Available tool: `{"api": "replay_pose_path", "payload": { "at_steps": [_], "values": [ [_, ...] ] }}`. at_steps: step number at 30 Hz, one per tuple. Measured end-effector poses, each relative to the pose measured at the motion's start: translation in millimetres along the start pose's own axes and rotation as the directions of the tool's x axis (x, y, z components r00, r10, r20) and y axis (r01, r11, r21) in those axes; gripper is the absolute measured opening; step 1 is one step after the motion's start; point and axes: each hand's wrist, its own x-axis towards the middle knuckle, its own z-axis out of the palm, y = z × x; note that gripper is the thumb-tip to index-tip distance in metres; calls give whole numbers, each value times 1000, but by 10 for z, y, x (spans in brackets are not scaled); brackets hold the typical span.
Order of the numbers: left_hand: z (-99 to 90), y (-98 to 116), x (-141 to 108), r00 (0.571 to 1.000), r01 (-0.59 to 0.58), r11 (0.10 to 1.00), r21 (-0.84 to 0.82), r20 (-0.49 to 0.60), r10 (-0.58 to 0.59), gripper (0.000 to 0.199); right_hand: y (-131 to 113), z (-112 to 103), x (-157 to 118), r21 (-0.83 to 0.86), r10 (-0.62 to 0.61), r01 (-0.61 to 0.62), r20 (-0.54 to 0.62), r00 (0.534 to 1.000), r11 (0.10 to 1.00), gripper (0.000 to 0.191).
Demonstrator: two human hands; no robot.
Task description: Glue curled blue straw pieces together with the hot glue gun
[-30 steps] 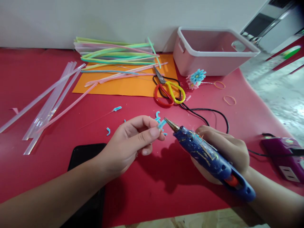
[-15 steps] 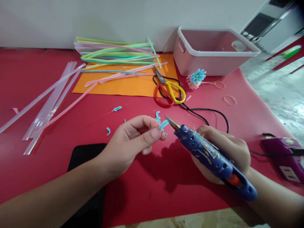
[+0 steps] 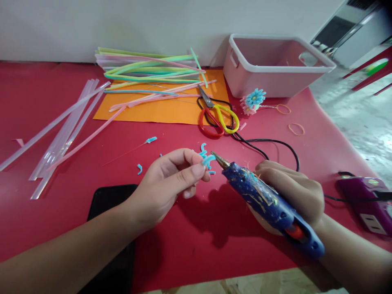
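Between the thumb and fingertips of my left hand (image 3: 174, 179) is a short piece of light-blue pipe cleaner (image 3: 208, 159), its free end pointing right. My right hand (image 3: 294, 192) is wrapped round a blue hot glue gun (image 3: 269, 200) smeared with dried glue, and its metal nozzle is right at that free end; whether they touch I cannot tell. Just behind my left fingertips lie several small blue pipe cleaner bits (image 3: 203, 148). Further left, a thin wire with a blue fuzzy tip (image 3: 151, 140) rests on the red table, near another curled blue bit (image 3: 139, 169).
Scissors (image 3: 211, 110) and many pipe cleaners (image 3: 153, 73) lie on orange paper (image 3: 137, 114). Clear glue sticks (image 3: 65, 134) are at left, a phone (image 3: 113, 200) under my left forearm. A pink basket (image 3: 275, 79), a fuzzy flower (image 3: 255, 98) and a purple power box (image 3: 366, 200) are at right.
Both hands have shifted slightly left. The glue gun's nozzle has moved a little left and down, staying by the end of the blue pipe cleaner piece.
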Motion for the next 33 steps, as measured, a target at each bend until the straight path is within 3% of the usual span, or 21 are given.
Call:
{"api": "replay_pose_path", "payload": {
  "at_steps": [9, 19, 29, 33],
  "values": [
    [20, -5, 22, 999, 20, 1000, -14, -34, -21, 24, 0, 20, -28, 17, 106, -106, -9, 994, 994, 20],
    [1, -6, -2, 1000, 13, 1000, 26, -13, -13, 22, -39, 4, 18, -32, 39, -38, 3, 999, 999, 14],
    [9, 9, 10, 1000, 12, 998, 68, -27, -10, 23, -65, 9, 19, -61, 119, -120, -23, 993, 991, 18],
    [1, -1, 5, 1000, 6, 996, 84, -24, -4, 20, -49, 13, 11, -38, 87, -88, -4, 996, 995, 15]
  ]
}}
